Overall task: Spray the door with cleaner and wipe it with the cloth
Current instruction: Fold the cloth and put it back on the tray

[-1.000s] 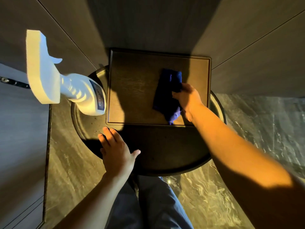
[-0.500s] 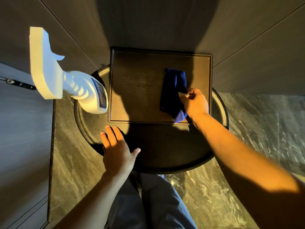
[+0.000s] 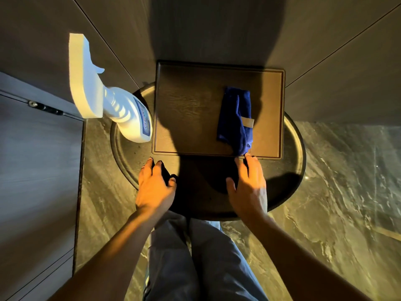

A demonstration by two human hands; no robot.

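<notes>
- A person is looking straight down at a small round dark worktop [image 3: 290, 170] sitting in the middle of the frame, over a marbled stone floor [image 3: 347, 192].
- A rectangular dark tray [image 3: 186, 109] is resting on the far half of the worktop, with its far edge lying against a grey panelled wall [image 3: 217, 27].
- A folded blue cloth [image 3: 235, 120] is lying on the right part of the tray, with a small pale tag showing on its right side and its lower corner reaching the tray's near rim.
- A white spray bottle of cleaner [image 3: 128, 114] is standing at the left edge of the worktop, just beside the tray, its trigger head pointing toward the upper left of the frame.
- The left hand [image 3: 155, 187] is resting palm down on the lower left of the worktop, its grip loose, fingers spread and holding nothing.
- The right hand [image 3: 249, 187] is lying flat on the lower right of the worktop, its grip likewise slack and empty, fingertips just below the cloth's corner; whether they are touching it cannot be told.
- A grey door [image 3: 36, 170] with a dark metal fitting is filling the left side of the frame.
- The person's legs in blue trousers [image 3: 195, 263] are showing at the bottom centre.
</notes>
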